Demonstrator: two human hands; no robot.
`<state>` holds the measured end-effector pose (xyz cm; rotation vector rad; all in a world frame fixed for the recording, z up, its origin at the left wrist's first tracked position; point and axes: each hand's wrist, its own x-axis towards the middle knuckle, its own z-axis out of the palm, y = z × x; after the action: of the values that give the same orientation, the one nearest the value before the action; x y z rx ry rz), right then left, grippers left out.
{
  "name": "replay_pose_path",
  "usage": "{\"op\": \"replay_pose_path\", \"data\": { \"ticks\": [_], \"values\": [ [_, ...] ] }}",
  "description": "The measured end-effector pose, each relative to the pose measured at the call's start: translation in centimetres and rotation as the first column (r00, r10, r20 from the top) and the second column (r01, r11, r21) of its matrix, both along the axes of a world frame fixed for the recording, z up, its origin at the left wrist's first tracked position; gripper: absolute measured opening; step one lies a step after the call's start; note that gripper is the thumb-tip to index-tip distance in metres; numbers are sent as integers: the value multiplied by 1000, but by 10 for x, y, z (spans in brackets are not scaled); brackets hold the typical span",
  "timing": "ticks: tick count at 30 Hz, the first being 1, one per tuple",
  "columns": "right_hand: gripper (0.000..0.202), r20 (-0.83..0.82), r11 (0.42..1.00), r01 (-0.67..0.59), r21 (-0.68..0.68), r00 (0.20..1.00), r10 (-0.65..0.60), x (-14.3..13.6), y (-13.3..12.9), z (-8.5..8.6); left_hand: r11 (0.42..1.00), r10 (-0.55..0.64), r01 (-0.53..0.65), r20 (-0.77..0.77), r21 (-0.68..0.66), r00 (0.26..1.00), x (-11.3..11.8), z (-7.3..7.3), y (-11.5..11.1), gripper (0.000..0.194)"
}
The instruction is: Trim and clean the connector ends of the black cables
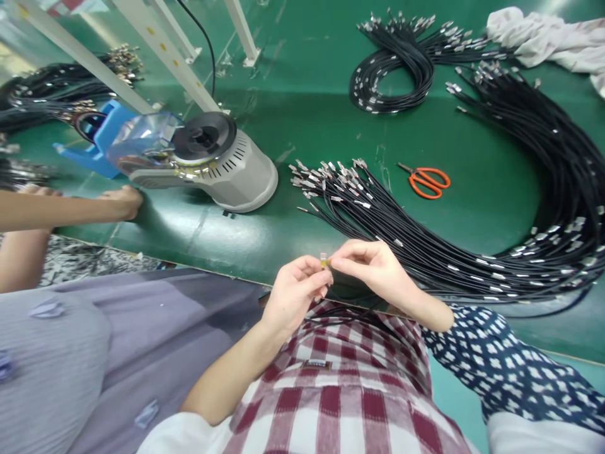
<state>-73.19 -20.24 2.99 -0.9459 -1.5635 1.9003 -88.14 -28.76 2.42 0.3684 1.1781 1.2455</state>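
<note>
Close above the table's front edge, my left hand (297,290) pinches a small connector end (323,257) with a yellow part on it. My right hand (371,265) meets it from the right, thumb and forefinger pressed together at the yellow part. What lies between the right fingertips is too small to make out. Black cables (350,312) hang below both hands across the checked apron. Just beyond the hands lies a large bundle of black cables (416,236) with silvery connector ends, curving to the right.
Orange-handled scissors (428,181) lie behind the bundle. A coiled cable bundle (392,82) and a white cloth (543,38) are farther back. At left stand a grey machine (236,170) and a blue holder (106,142). Another person's arms (70,211) reach in there.
</note>
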Motion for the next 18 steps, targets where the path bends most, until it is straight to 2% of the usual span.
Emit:
{"op": "replay_pose_path", "data": {
  "ticks": [4,9,12,16,18],
  "values": [
    [23,-35,1000,-17,-19,999,16,-2,1,1,1000,-21,21,97,0,995,-2,-4,-1,27],
    [25,-128,986,-100,-137,988,82,-4,2,-1,997,-53,51,40,56,998,-1,-6,-2,23],
    [27,-148,987,-51,-155,989,28,-8,-2,-4,996,-44,46,-23,83,999,1,-8,-2,25],
    [30,-158,993,78,-94,983,-92,-12,-9,-8,997,-3,7,-58,82,998,4,-11,-3,23],
    [29,-166,992,105,-71,979,-115,-12,-10,-7,996,13,-7,-63,89,998,5,-12,-4,23]
  ]
}}
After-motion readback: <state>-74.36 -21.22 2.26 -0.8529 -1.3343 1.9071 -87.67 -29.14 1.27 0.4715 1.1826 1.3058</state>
